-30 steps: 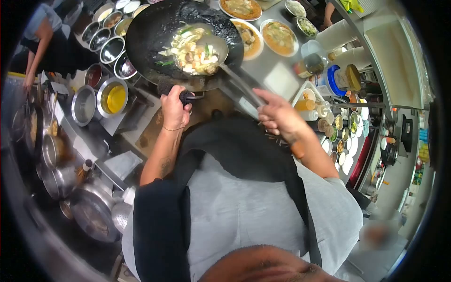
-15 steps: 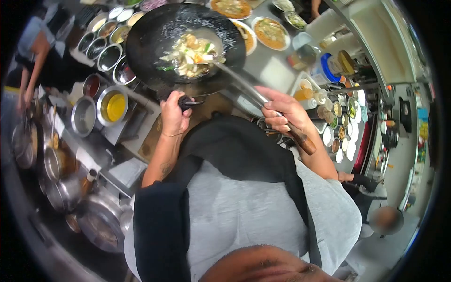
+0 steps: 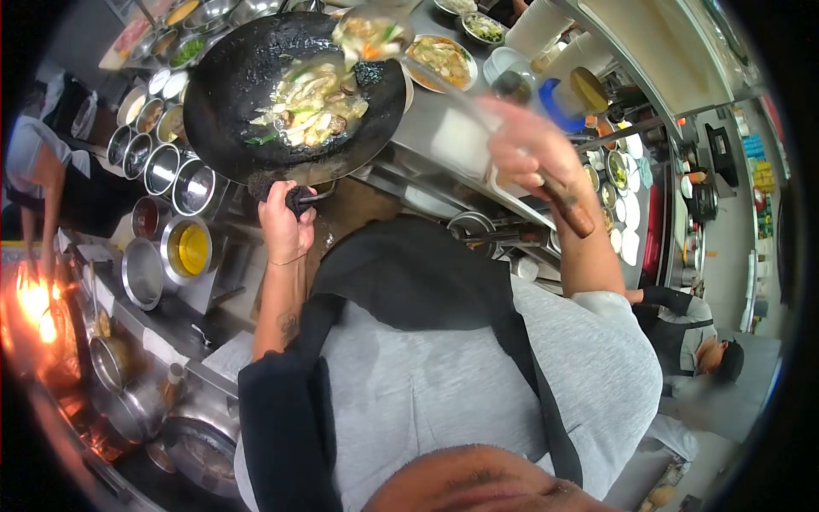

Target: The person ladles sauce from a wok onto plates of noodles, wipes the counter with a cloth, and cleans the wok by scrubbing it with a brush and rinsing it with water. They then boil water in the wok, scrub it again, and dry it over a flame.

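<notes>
You're gripping the wok point(image 3: 230, 81) handle through a dark cloth point(image 3: 294, 198), left hand point(image 3: 284, 224) fingers curling tight around it. Your right hand point(image 3: 533, 145), blurred, is closing around the ladle point(image 3: 373, 34) shaft. Its loaded bowl is hanging over the wok's far rim, near a filled plate point(image 3: 444, 60). Stir-fry point(image 3: 307, 107) is sitting in the wok.

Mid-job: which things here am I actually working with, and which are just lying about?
In use: wok, gripped by left hand; ladle of food in right hand; stir-fry in wok.
Lying about: steel bowls, oil bowl, filled plate, blue-lidded jar.
</notes>
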